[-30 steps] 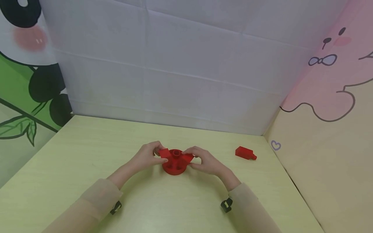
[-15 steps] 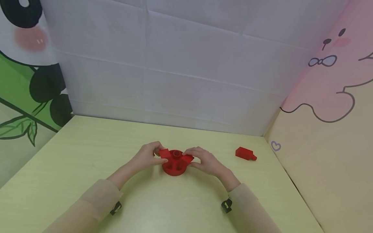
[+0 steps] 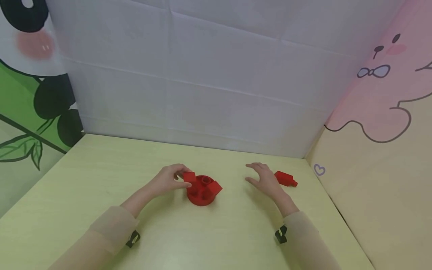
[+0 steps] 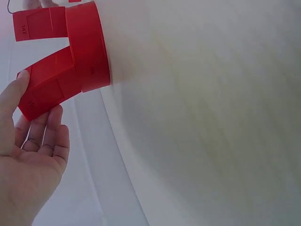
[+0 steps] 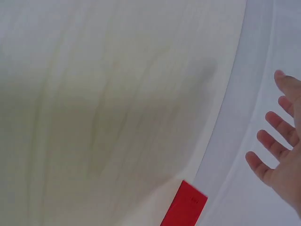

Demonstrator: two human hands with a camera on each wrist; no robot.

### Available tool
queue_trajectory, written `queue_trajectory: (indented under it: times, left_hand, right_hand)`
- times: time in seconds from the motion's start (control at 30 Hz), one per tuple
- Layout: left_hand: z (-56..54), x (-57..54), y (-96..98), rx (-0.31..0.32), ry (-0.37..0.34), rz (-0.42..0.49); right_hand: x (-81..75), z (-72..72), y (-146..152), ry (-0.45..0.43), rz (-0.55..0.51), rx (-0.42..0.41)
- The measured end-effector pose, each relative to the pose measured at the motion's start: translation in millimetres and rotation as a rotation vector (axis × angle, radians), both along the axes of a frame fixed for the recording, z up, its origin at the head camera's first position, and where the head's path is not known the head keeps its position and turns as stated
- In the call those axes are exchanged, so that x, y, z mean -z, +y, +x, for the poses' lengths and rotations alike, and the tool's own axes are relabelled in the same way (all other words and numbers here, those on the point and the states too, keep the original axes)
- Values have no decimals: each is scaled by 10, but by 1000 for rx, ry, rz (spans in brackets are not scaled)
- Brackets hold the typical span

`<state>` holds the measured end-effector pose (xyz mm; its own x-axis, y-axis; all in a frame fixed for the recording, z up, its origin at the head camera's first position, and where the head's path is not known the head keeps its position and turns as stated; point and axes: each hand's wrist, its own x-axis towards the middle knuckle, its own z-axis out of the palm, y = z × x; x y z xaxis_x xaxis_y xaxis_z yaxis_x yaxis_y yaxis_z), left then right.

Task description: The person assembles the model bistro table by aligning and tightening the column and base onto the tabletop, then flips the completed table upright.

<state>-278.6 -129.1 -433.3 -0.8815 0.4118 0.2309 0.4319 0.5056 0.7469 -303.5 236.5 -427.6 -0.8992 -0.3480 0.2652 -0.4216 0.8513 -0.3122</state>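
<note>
A round red base (image 3: pixel 197 201) with holes and a raised hollow stub stands on the table. Two red blocks stick up from it and lean outward. My left hand (image 3: pixel 168 179) pinches the left block (image 4: pixel 49 84) between thumb and fingertips, its lower end meeting the base. Nothing touches the right block (image 3: pixel 215 187). To the right of the base, my right hand (image 3: pixel 266 182) is raised over the table with fingers spread, holding nothing. Just beyond it lies a loose red block (image 3: pixel 286 179) with a narrow peg at one end; the right wrist view shows part of this block (image 5: pixel 185 207).
A pale wooden table (image 3: pixel 202 236) carries these pieces. A white cloth wall (image 3: pixel 209 82) rises along its back edge. Printed cartoon panels flank it, a green and black one (image 3: pixel 50 97) at left and a pink one (image 3: pixel 388 93) at right.
My right hand has let go of the right block and moved right, close to the loose block. The left hand still pinches its block, and the base has shifted very slightly.
</note>
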Motion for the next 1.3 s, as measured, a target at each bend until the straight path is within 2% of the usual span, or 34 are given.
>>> queue_trajectory:
  times: [0.17,0.3,0.43,0.77,1.13,1.3]
  left_hand:
    - [-75,13,-18,16,1,-13]
    - [-147,45,-36,35,-5,10]
    - [-210,78,-67,75,-14,36]
    - [-368,42,-120,149,-80,-7]
    - [-561,22,-79,280,-159,29]
    - [-619,49,-35,302,-127,1]
  right_hand:
    - [4,-50,359,20,33,119]
    - [26,-81,600,37,54,184]
    - [54,-119,801,9,85,228]
    - [37,-193,1014,-94,154,277]
    - [69,-272,1069,-152,206,245]
    - [89,-309,1052,-154,230,248]
